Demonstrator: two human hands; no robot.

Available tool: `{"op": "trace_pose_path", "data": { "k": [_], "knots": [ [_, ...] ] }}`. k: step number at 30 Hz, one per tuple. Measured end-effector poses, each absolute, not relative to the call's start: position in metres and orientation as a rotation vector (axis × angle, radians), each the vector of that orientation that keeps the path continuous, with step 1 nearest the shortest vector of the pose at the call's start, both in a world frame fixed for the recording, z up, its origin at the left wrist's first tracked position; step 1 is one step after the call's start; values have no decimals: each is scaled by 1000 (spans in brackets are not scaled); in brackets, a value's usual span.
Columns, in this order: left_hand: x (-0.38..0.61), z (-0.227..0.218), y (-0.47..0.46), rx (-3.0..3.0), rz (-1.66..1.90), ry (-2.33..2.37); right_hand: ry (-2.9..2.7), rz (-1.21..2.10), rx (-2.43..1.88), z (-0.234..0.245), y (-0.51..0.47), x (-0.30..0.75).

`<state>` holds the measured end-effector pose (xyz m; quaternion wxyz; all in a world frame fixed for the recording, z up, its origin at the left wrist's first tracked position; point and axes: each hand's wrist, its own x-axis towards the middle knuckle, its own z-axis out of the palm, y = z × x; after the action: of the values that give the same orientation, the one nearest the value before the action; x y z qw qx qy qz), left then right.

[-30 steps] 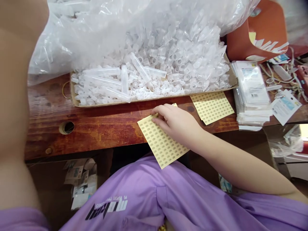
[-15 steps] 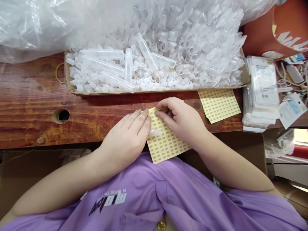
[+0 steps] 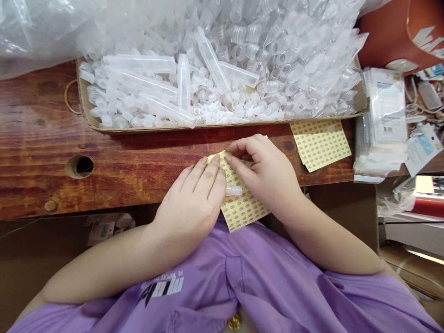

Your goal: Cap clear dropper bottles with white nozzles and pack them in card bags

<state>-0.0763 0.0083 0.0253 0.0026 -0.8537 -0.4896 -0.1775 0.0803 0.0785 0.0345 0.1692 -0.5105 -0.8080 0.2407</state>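
Note:
My left hand (image 3: 192, 199) lies over the left part of a yellow sticker sheet (image 3: 239, 215) printed with rows of small dark oval labels. Its fingers are straight and close together, the thumb hidden. From under that hand sticks the end of a clear plastic tube (image 3: 234, 190), lying across the sheet; the rest of it is covered. At the sheet's upper part, my right hand (image 3: 268, 171) has thumb and index finger bent together in a pinch, touching the sheet near its top edge. Whether a single label is between these fingertips is too small to tell.
Behind the hands stands a shallow cardboard tray (image 3: 222, 124) heaped with clear tubes and small plastic caps. More sticker sheets (image 3: 322, 145) lie to the right, beside stacked printed packets (image 3: 385, 111). An orange box (image 3: 391, 37) is behind them. The wooden table (image 3: 114, 171) has a round hole (image 3: 80, 166).
The view has shifted a little. Both hands, the sheet and the tube end appear slightly farther right, keeping nearly the same pose. The right fingertips stay at the sheet's upper edge.

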Motion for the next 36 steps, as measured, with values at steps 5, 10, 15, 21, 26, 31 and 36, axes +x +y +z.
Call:
{"op": "trace_pose_path", "data": {
  "k": [5, 10, 15, 21, 26, 31, 36],
  "knots": [
    [-77, 27, 9, -2686, -500, -1477, -2253, 702, -1471, 36, 77, 80],
    [-74, 28, 10, -2655, -481, -1459, -2240, 700, -1496, 35, 78, 79],
    [-73, 30, 9, -2646, -462, -1457, -2233, 681, -1468, 34, 78, 78],
    [-71, 30, 7, -2624, -422, -1474, -2250, 696, -1470, 34, 78, 76],
    [-69, 30, 8, -2605, -432, -1464, -2253, 700, -1461, 35, 81, 76],
    [-70, 31, 8, -2597, -409, -1452, -2252, 698, -1451, 36, 81, 75],
    [-69, 31, 7, -2597, -397, -1450, -2224, 694, -1453, 34, 81, 75]
  ]
}}
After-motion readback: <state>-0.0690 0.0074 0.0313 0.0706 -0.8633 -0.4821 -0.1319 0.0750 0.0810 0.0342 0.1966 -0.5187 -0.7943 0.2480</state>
